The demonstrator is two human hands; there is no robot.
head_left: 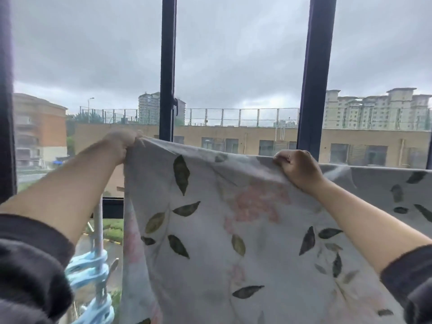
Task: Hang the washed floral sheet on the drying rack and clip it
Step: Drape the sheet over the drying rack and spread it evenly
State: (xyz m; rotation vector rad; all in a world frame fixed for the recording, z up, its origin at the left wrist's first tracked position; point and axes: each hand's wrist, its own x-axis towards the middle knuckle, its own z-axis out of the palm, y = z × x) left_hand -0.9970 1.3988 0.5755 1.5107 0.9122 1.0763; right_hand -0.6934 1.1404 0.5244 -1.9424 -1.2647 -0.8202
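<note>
Grey sky fills the window (233, 54); both raised arms hold the floral sheet (233, 230), left hand (121, 143) and right hand (299, 167) pinching its top edge mid-frame.

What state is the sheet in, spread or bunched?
Spread. The left hand and right hand grip the top edge of the sheet apart; it hangs open below them, print showing.

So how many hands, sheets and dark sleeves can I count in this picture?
Hands: 2, left hand and right hand, both gripping the sheet's top edge
Floral sheet: 1
Dark sleeves: 2, left sleeve, right sleeve
Total: 5
The blue clips are too blurred to count.
</note>
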